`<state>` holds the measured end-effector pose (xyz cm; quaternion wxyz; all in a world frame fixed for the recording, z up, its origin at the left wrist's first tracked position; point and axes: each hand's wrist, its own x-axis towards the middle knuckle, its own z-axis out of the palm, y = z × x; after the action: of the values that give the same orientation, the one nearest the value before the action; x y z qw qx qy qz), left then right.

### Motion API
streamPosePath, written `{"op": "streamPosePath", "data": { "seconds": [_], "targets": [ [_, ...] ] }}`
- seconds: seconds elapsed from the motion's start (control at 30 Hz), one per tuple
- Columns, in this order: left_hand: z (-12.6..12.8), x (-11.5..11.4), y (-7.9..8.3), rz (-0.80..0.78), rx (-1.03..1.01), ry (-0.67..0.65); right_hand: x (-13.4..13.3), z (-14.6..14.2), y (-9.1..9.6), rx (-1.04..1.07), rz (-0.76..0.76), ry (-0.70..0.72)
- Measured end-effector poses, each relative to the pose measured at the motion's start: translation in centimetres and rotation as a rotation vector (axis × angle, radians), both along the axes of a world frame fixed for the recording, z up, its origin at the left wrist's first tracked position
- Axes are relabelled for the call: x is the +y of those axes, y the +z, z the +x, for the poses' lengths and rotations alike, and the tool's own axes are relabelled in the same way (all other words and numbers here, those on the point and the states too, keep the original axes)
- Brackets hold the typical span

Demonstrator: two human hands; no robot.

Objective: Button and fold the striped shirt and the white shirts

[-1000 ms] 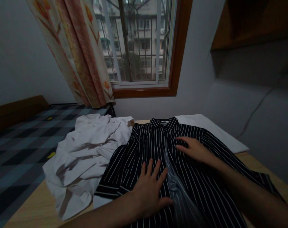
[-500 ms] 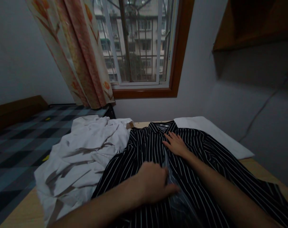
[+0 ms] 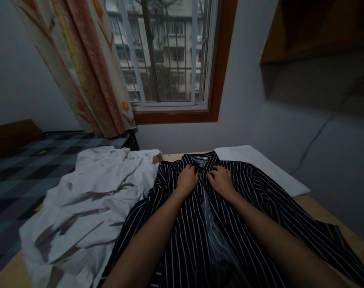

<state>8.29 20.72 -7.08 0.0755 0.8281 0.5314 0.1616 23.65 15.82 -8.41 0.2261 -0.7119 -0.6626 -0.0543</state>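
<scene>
A black shirt with white stripes (image 3: 182,228) lies spread front side up, collar (image 3: 201,160) toward the window. Its front hangs open down the middle, and the paler inside of the cloth shows in the gap. Just below the collar, my left hand (image 3: 188,179) has its fingers curled on the left front edge. Opposite it, my right hand (image 3: 221,180) bends its fingers on the right front edge, a small gap from the left. Both fingertips are partly hidden against the dark cloth.
Rumpled white cloth (image 3: 92,200) lies left of the shirt, and a flat white cloth (image 3: 260,166) beyond its right shoulder. Beneath is a light wooden table (image 3: 311,206). A checked bed (image 3: 14,180) stands at left; a wooden shelf (image 3: 317,44) juts from the right wall.
My left hand has moved from above the shirt's middle up to the front edge near the collar. My right hand has stayed near the collar, its fingers now more bent. The view has shifted slightly right.
</scene>
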Motion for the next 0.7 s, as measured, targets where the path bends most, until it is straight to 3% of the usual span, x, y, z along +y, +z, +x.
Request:
{"op": "streamPosePath", "data": {
  "seconds": [0.17,0.4,0.57,0.7],
  "targets": [
    [0.2,0.1,0.1,0.021,0.041,0.016,2.4,-0.6,1.4,-0.006,0.09,-0.013],
    [-0.5,1.2,-0.2,-0.003,-0.131,0.037,6.9,-1.6,0.3,0.204,-0.062,0.029],
    [-0.7,1.6,-0.3,-0.038,-0.381,0.078,7.2,-1.7,-1.3,0.278,0.026,0.119],
    [-0.6,1.8,-0.4,-0.009,-0.456,0.08,6.5,-1.6,-1.5,0.312,0.082,0.246]
  ]
}}
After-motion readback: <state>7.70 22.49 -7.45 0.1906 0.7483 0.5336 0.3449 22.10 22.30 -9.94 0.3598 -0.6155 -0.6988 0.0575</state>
